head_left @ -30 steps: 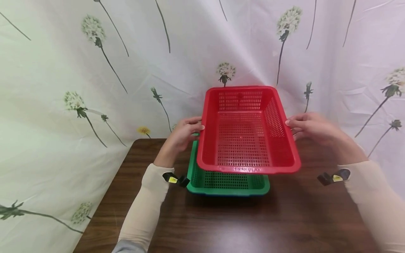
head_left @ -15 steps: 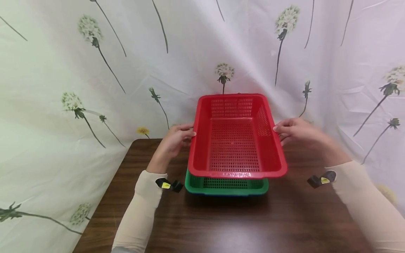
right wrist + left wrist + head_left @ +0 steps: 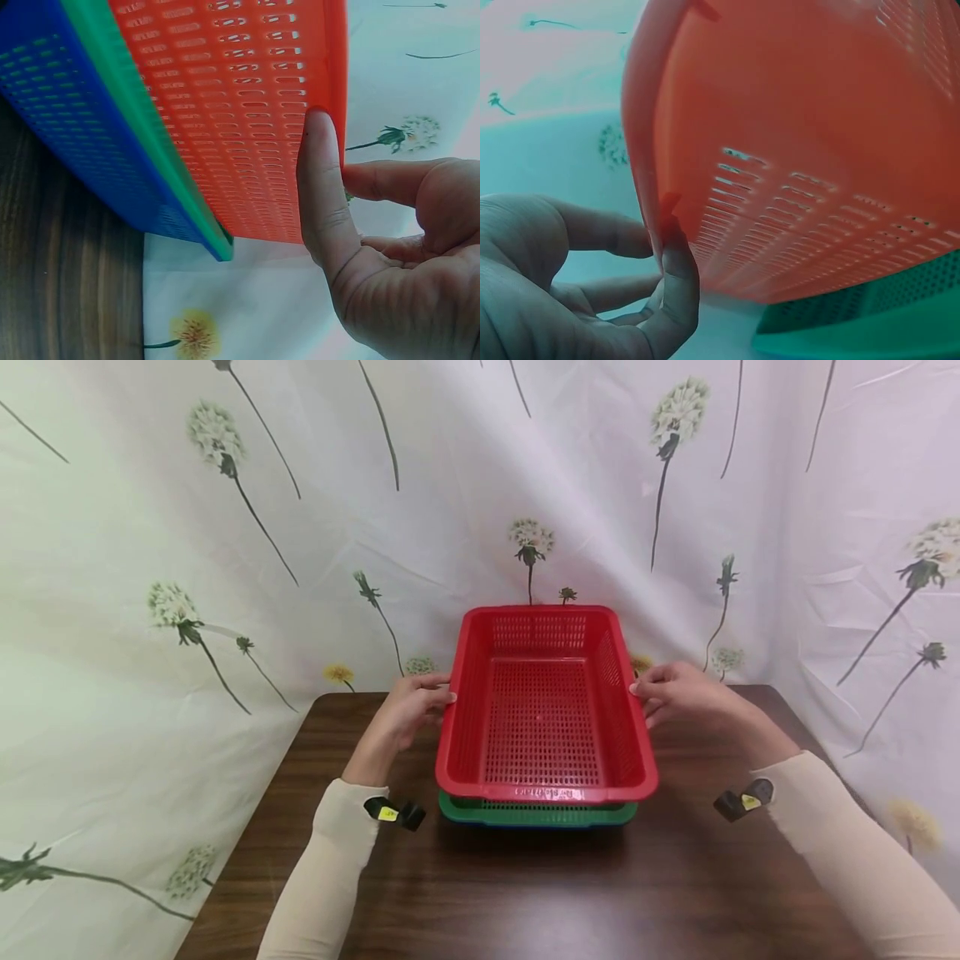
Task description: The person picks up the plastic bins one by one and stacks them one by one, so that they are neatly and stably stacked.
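A red perforated plastic basket is held between both hands, close over a green basket. My left hand pinches the red basket's left rim; in the left wrist view its thumb and fingers meet at that rim. The right hand pinches the opposite rim, one finger lying along the outer wall in the right wrist view. That view also shows the red basket's lower part inside the green one, which sits in a blue basket. Most of the green basket is hidden from the head view.
The stack stands on a dark wooden table. Behind the table hangs a white cloth printed with dandelions, close to the baskets' far side. Each wrist wears a black strap mount.
Both hands have lowered the red basket and brought it left, so it now covers most of the green basket. The green basket has stayed in place.
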`<state>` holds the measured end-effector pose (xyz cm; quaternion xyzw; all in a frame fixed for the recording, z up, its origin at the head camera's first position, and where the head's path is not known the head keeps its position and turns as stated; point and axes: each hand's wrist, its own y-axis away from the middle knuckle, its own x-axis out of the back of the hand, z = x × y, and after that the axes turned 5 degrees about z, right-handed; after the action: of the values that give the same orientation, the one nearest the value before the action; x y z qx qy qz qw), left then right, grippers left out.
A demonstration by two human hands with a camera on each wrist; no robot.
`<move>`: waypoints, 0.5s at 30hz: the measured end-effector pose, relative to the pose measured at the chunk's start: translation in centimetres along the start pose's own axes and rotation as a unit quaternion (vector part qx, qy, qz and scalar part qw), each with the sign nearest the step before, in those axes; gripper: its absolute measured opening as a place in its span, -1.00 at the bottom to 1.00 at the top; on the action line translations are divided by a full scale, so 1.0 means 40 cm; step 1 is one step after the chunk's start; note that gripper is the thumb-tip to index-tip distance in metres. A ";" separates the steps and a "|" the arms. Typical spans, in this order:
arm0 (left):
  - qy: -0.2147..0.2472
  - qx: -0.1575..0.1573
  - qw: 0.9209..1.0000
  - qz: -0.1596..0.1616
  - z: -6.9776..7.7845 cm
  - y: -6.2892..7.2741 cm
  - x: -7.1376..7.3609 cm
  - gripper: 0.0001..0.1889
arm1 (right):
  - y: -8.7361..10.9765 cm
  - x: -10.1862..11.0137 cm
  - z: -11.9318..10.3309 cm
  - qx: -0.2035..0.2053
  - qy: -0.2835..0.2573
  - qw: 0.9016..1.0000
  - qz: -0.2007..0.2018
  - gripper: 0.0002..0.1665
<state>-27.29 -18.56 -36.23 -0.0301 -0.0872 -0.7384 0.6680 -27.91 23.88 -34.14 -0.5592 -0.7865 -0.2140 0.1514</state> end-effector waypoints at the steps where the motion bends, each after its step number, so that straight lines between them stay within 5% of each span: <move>1: -0.003 0.003 1.000 0.000 -0.004 0.000 0.001 -0.52 | -0.003 -0.003 0.004 0.000 -0.004 1.000 -0.002 -0.57; 15: -0.090 0.013 0.996 0.007 -0.055 -0.008 0.001 -0.51 | -0.027 -0.044 0.054 -0.006 0.000 1.000 -0.013 -0.61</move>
<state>-27.45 -18.93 -38.43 -0.0887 -0.1565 -0.7268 0.6629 -28.37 23.25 -37.03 -0.5497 -0.7924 -0.2209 0.1453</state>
